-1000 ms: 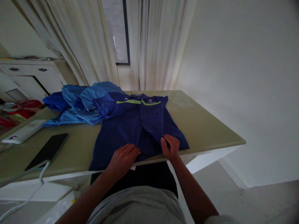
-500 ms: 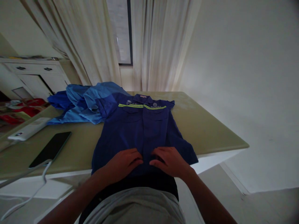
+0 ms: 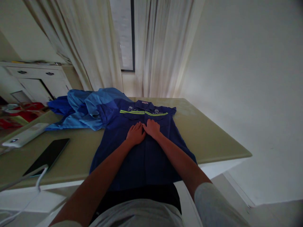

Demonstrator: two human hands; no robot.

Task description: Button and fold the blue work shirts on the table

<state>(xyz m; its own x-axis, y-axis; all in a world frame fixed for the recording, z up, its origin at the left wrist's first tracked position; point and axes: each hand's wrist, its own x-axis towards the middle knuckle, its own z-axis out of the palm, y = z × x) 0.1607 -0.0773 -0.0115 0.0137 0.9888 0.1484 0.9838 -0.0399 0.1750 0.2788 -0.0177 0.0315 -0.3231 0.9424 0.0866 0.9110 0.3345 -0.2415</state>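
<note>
A navy-blue work shirt (image 3: 132,160) lies spread front side up on the table, its collar away from me. Yellow-green stripes and pale printed marks cross its chest, and its lower hem hangs at the near table edge. My left hand (image 3: 136,134) lies on the shirt front just below the chest pocket, fingers extended and open. Close beside it, right of the front placket, my right hand (image 3: 152,128) rests on the cloth, its fingers stretched forward and its thumb towards the left hand. I see no cloth gripped by either hand.
Crumpled light-blue and blue garments (image 3: 87,107) lie against the shirt's left side. A dark phone (image 3: 48,156) with a white cable (image 3: 39,179) and a white box-like device (image 3: 26,135) sit on the left of the table (image 3: 213,138). A wall (image 3: 248,94) stands at the right.
Both hands have moved forward from near the shirt's lower hem to just below its chest, and closer together. The lower part of the shirt front now lies flatter towards me.
</note>
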